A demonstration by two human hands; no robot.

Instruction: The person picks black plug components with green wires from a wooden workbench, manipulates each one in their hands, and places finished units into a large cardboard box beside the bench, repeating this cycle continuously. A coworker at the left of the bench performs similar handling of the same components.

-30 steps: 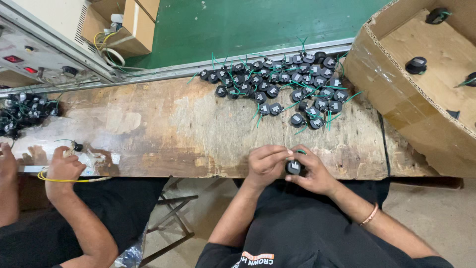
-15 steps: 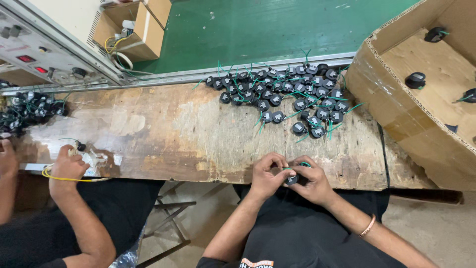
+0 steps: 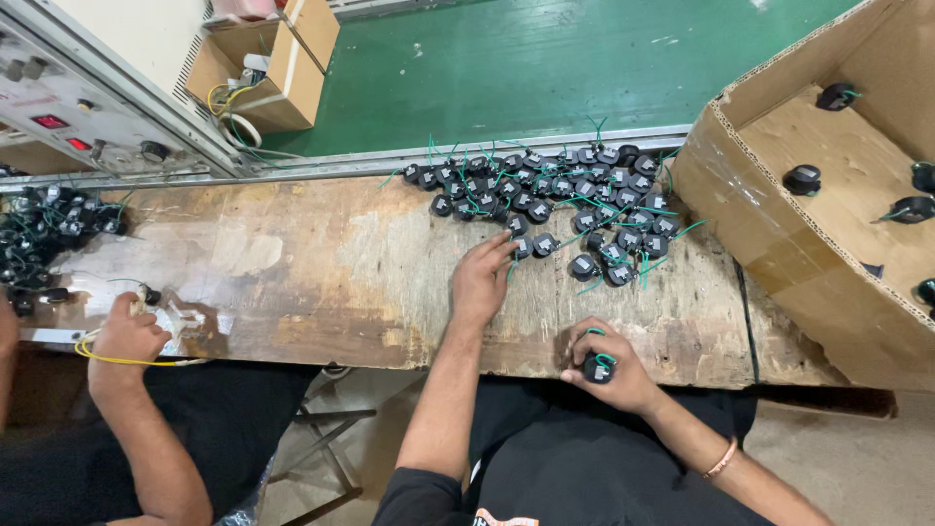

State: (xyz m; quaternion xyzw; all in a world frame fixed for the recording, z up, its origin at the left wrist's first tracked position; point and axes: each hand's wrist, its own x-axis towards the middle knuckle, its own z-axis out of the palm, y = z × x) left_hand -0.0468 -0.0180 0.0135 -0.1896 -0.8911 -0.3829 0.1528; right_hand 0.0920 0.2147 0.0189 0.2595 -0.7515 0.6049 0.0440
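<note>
Item 1: left hand (image 3: pixel 484 281). It is lying flat on the worn wooden workbench (image 3: pixel 321 273), fingers stretched narrow toward twelve o'clock, tips touching a small black round part (image 3: pixel 524 247) at the near edge of the pile. It is gripping nothing.

Item 2: right hand (image 3: pixel 606 362). It is sitting at the bench's near edge, at five o'clock from the left hand, fingers curled round a black round component (image 3: pixel 596 368) with a green wire looping over it.

Item 3: pile of black round components (image 3: pixel 565 200). It is spreading across the bench at twelve to one o'clock from the hands, green wire leads sticking out in every direction, the pieces touching one another.

Item 4: cardboard box (image 3: pixel 779 253). It is standing at three o'clock from the pile, just beside the bench end, holding a few of the same black pieces well apart from one another.

Item 5: co-worker's hand (image 3: pixel 127 333). It is working at nine o'clock along the same bench, closed over a small part with a yellow wire (image 3: pixel 127 360) trailing beneath it.

Item 6: second heap of black components (image 3: pixel 49 229). It is lying at ten o'clock, near the co-worker.
</note>
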